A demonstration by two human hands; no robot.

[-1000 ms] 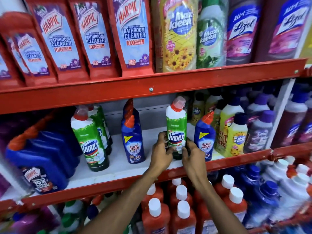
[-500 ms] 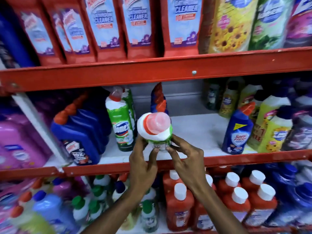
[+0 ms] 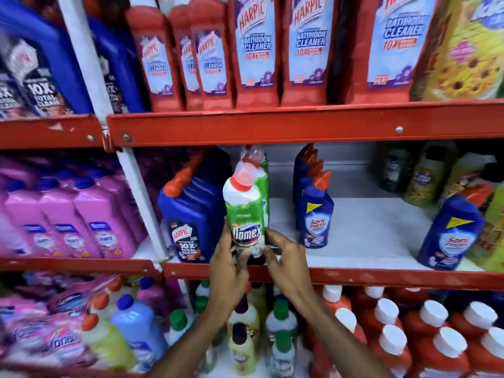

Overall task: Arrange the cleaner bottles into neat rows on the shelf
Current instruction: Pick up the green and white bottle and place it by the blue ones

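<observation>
A green and white Domex bottle [image 3: 243,211] with a red cap stands upright at the front of the middle shelf [image 3: 368,236]. My left hand [image 3: 228,264] grips its base from the left and my right hand [image 3: 286,257] grips it from the right. Directly behind it stand more Domex bottles [image 3: 257,162]. To its left sit dark blue Harpic bottles [image 3: 188,214]. To its right runs a row of blue Sani Fresh bottles [image 3: 315,211], and one more Sani Fresh bottle [image 3: 450,233] stands alone further right.
Red Harpic bathroom cleaner bottles [image 3: 256,47] fill the upper shelf. Pink bottles [image 3: 65,214] fill the left bay behind a white upright post [image 3: 136,192]. Orange bottles with white caps [image 3: 409,331] and small mixed bottles [image 3: 245,331] crowd the lower shelf. Yellow-green bottles [image 3: 425,175] stand at far right.
The Domex bottle was lifted from beside the right Sani Fresh bottle, tipped toward me, then carried left; it now stands upright in front of the other Domex bottles. The view shifted left.
</observation>
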